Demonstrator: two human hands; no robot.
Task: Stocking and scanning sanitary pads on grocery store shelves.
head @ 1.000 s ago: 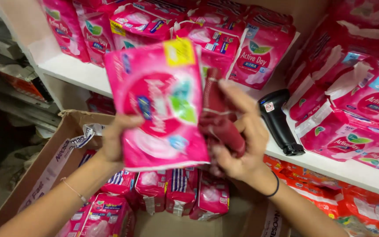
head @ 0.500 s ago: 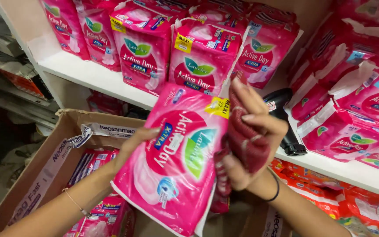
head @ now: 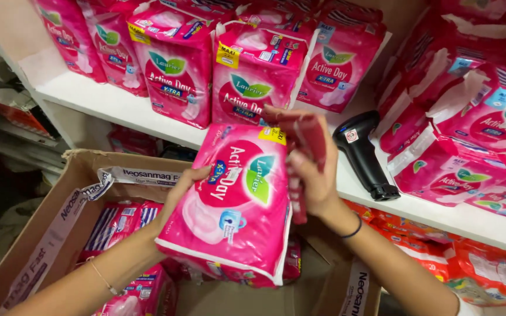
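Partly hidden behind the one pink pack (head: pixel 232 205): left hand (head: pixel 180 190) gripping its left edge, fingers mostly out of sight; right hand (head: pixel 308 169) closed around its right edge together with a dark red cloth (head: pixel 311 137). Held above the cardboard box (head: pixel 60 216), in front of the white shelf (head: pixel 118 108). On the shelf, three upright packs (head: pixel 177 70) clearly countable behind, others cut off at the frame edges; one black scanner (head: pixel 361 152) lying just right.

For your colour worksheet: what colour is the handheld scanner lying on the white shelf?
Black handheld scanner, clearest in the head view.
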